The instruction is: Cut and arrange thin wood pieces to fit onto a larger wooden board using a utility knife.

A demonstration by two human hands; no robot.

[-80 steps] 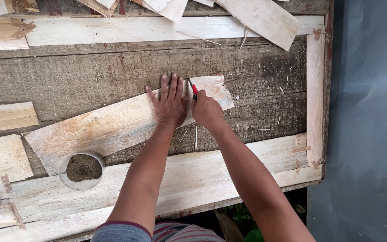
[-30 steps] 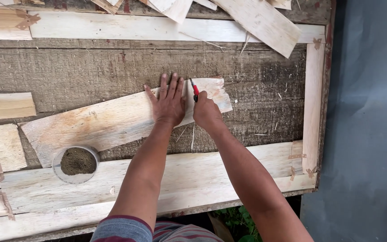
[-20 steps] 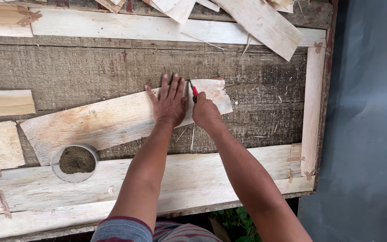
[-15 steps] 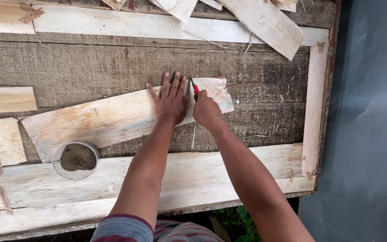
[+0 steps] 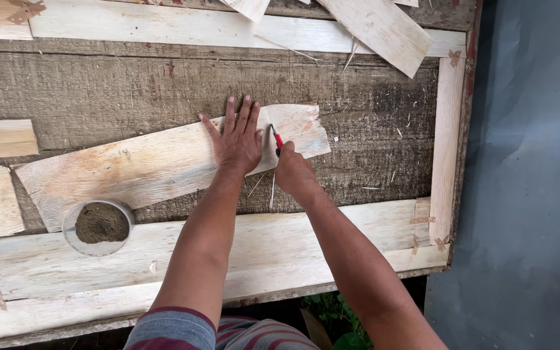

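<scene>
The veneer sheet (image 5: 163, 165) is a long, thin, pale strip lying at a slant across the middle of the workbench (image 5: 98, 91), higher at its right end. It's blotchy cream with tan stains, the grain runs lengthwise, and the right end is ragged and chipped. Its left end sits just above a small round bowl (image 5: 97, 227) full of brownish gritty stuff, and the bowl's rim seems to overlap the sheet's lower corner.

The left hand (image 5: 238, 139) lies flat on the sheet near its right end, fingers spread and straight, palm pressing down. Just right of it on the sheet, the right hand (image 5: 293, 174) is closed around a red-handled cutter (image 5: 276, 138), fingers curled tight on the handle, with the blade end on the sheet right by the left thumb. I can't make out the blade itself.

The bench top is rough, grey, weathered board with straw-like slivers scattered on it. It's framed by paler planks: one above the sheet, a wide one (image 5: 306, 240) below it and a narrow upright one (image 5: 447, 129) to its right. More veneer offcuts (image 5: 384, 29) hang over the top plank, and a few lie left of the sheet. There's bare grey board above the sheet and right of its torn end.
</scene>
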